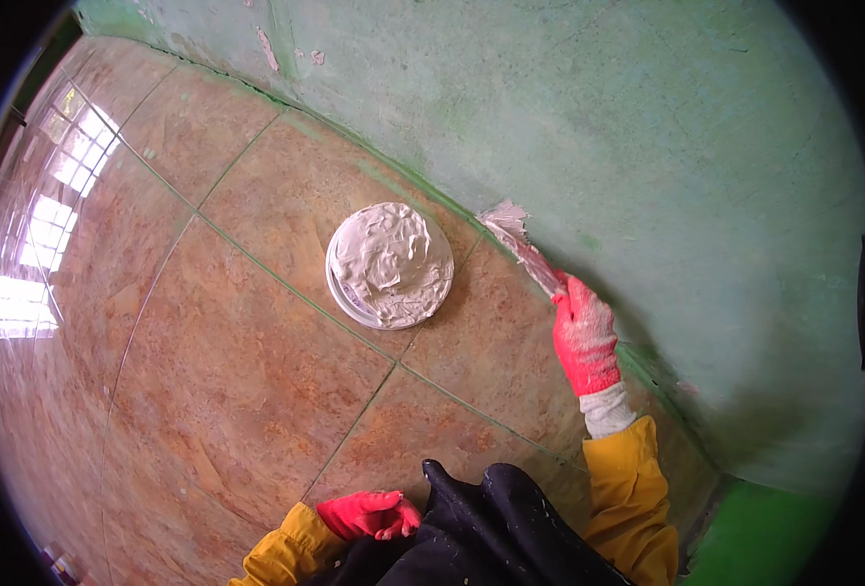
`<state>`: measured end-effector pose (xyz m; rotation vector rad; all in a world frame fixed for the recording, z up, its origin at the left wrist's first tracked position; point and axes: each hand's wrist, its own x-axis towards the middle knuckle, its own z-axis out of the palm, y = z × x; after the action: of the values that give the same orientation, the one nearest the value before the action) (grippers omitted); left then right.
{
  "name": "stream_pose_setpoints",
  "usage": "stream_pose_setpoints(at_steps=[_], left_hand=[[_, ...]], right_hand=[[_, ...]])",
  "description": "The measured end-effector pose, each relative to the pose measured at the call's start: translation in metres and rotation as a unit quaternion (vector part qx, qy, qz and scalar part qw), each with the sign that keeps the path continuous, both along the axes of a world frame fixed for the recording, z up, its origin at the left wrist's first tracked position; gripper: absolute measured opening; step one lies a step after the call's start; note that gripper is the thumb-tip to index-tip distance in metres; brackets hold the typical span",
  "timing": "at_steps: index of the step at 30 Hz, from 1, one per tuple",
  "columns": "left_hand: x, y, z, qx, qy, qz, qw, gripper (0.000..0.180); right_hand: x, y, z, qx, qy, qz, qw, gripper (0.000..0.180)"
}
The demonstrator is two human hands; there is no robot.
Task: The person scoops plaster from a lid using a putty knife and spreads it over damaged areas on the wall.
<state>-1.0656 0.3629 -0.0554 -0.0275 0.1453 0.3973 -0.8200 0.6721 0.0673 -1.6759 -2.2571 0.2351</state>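
Observation:
My right hand [585, 337], in a red glove with a yellow sleeve, grips the handle of a putty knife [518, 241]. Its blade is coated in white filler and lies against the bottom of the green wall [647, 146], just above the floor line. A round white tub [390, 265] full of whitish putty stands on the tiled floor to the left of the knife. My left hand [369, 514], also in a red glove, rests low near my dark trouser knee with fingers curled and nothing in it.
Glossy brown floor tiles [208, 342] with thin green grout lines spread to the left and reflect a window. The green wall has pale patches and chips. A brighter green strip [764, 532] shows at the lower right.

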Motion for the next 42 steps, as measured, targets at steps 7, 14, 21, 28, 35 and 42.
stream_pose_setpoints(at_steps=[7,14,21,28,35,42], left_hand=[[0.003,-0.001,-0.007,0.001,-0.011,0.014,1.0,0.068],[0.0,0.003,-0.01,0.007,-0.003,0.008,1.0,0.067],[-0.005,-0.001,-0.009,-0.007,-0.019,0.015,1.0,0.065],[-0.003,-0.002,-0.009,0.0,-0.059,0.03,0.998,0.056],[-0.001,-0.003,-0.012,-0.012,-0.027,0.033,0.999,0.064],[0.001,0.002,-0.009,-0.005,-0.016,0.025,1.0,0.063]], right_hand=[[0.005,0.03,-0.012,0.087,-0.046,-0.012,0.995,0.021],[0.017,0.024,0.0,0.063,-0.05,-0.055,0.995,0.02],[0.019,-0.014,0.019,0.053,-0.056,-0.053,0.996,0.019],[-0.005,0.014,-0.005,0.035,-0.019,-0.003,0.999,0.02],[0.016,0.022,-0.018,0.042,-0.017,-0.057,0.997,0.023],[0.033,0.012,-0.002,0.043,0.009,-0.066,0.997,0.018]])
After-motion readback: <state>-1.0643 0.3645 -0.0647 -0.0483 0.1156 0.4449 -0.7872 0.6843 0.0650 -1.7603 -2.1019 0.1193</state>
